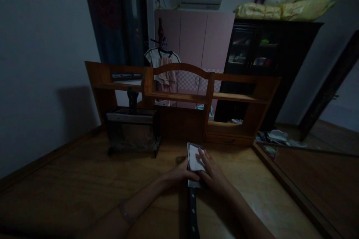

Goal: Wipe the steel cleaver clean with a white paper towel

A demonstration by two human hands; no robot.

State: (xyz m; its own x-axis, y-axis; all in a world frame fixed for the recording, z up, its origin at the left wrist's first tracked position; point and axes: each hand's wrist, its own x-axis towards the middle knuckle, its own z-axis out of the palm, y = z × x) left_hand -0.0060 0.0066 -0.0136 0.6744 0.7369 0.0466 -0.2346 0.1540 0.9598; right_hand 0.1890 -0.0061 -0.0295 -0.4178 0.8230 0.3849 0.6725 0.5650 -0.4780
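Standing at the left on the wooden tabletop [70, 171], the dark-framed rack [131, 117] holds a second knife [132, 99] handle-up, presumably for easy reach. Near the table's middle, the left hand [181, 171] clasps the cleaver [193, 205] by its blade, thumb across the top and fingers mostly hidden, apparently steadying it. Lying over a white sheet [193, 160] on that blade, the right hand [214, 175] has its fingers slightly spread, seemingly keeping the sheet flat; whether it pinches, I cannot tell.
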